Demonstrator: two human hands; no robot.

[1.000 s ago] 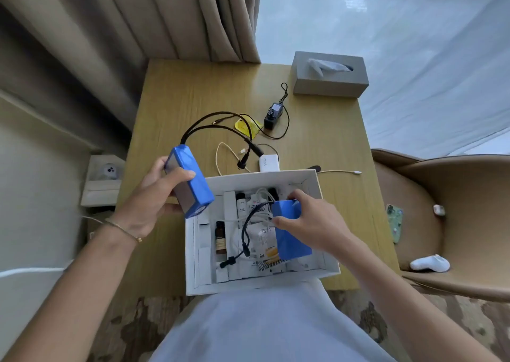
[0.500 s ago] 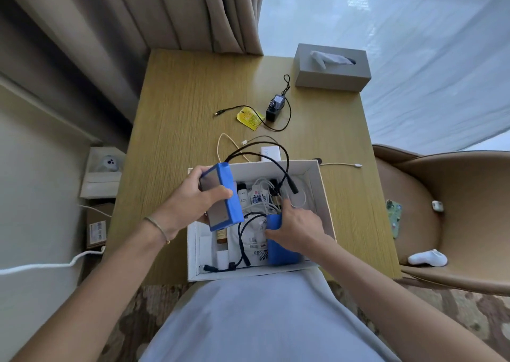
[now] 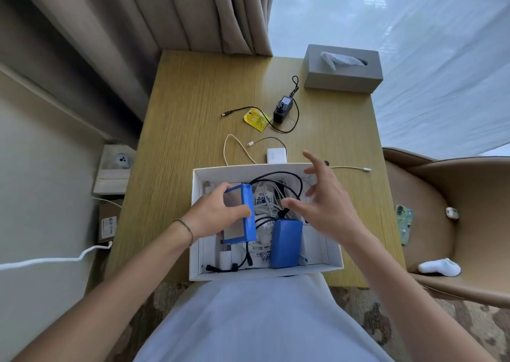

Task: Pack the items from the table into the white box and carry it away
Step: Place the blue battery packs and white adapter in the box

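The white box (image 3: 333, 254) sits at the near edge of the wooden table (image 3: 193, 118), filled with cables, small bottles and packets. My left hand (image 3: 212, 215) grips a blue battery pack (image 3: 239, 215) and holds it low inside the box's left half. A second blue battery pack (image 3: 285, 243) lies in the box to its right, with black leads trailing from it. My right hand (image 3: 323, 201) hovers above the box's right side, fingers spread, holding nothing. On the table beyond the box lie a black power adapter (image 3: 283, 109) with its cord, a yellow tag (image 3: 256, 118), a white charger (image 3: 276, 155) and a beige cable (image 3: 237, 149).
A grey tissue box (image 3: 342, 69) stands at the table's far right corner. A tan chair (image 3: 452, 223) on the right carries a phone (image 3: 404, 223), an earbud case (image 3: 452, 213) and a white sock (image 3: 438, 266). Curtains hang behind the table. Boxes and a white cord lie on the floor at left.
My left hand has lowered the blue pack into the box's left side. My right hand has let go of the other blue pack and lifted away, fingers opened.
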